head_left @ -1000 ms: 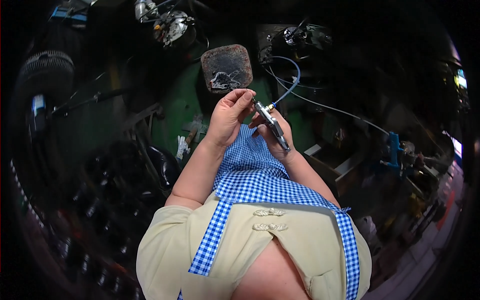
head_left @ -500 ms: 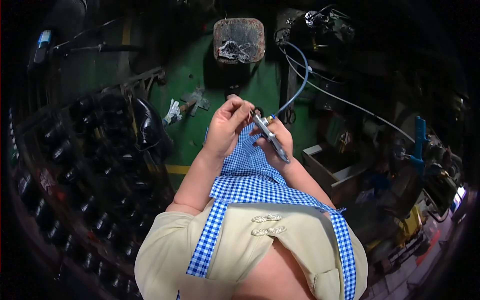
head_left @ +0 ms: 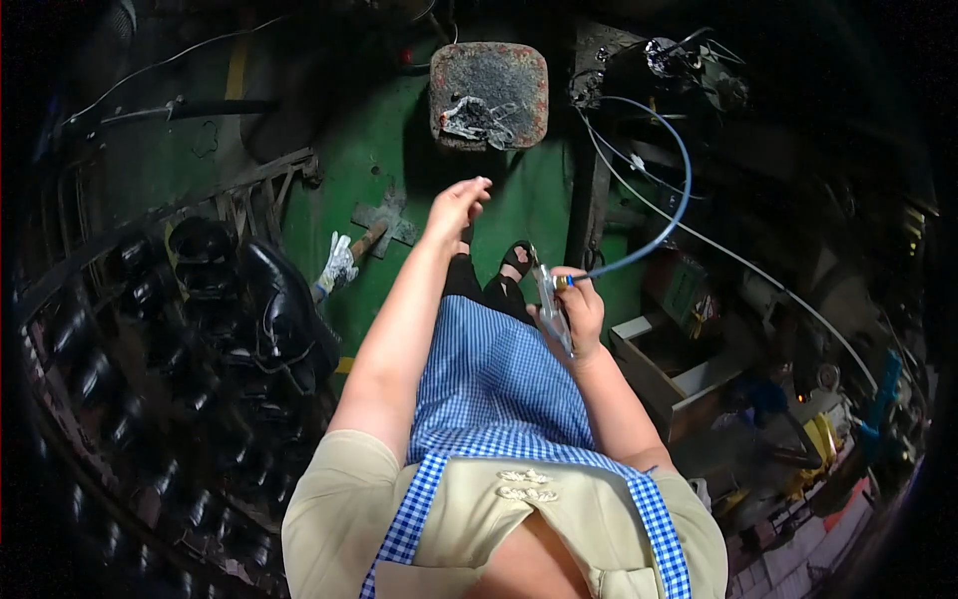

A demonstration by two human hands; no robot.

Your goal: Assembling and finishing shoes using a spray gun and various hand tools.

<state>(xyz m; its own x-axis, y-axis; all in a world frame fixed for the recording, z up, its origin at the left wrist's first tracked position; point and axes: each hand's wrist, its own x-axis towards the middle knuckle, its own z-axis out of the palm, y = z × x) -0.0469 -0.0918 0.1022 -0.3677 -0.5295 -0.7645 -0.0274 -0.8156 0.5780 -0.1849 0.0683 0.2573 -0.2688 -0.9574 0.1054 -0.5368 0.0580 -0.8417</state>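
My right hand is closed around a slim grey metal air tool with a narrow tip pointing away from me. A blue air hose joins it through a brass fitting and loops up to the far right. My left hand is stretched forward over the green floor, apart from the tool. Its fingers are curled together, and anything between them is too small to make out. Beyond it stands a square, worn metal stool with crumpled silvery, film-like scraps on top.
At left, racks hold several shiny black shapes. A white glove and a grey metal cross-shaped base are near them. An open wooden box stands at right. A pale hose crosses that side, near a cluttered bench.
My hands have parted: the left has moved forward toward the stool, while the right has drawn back and rightward with the air tool. The blue hose now bows wider.
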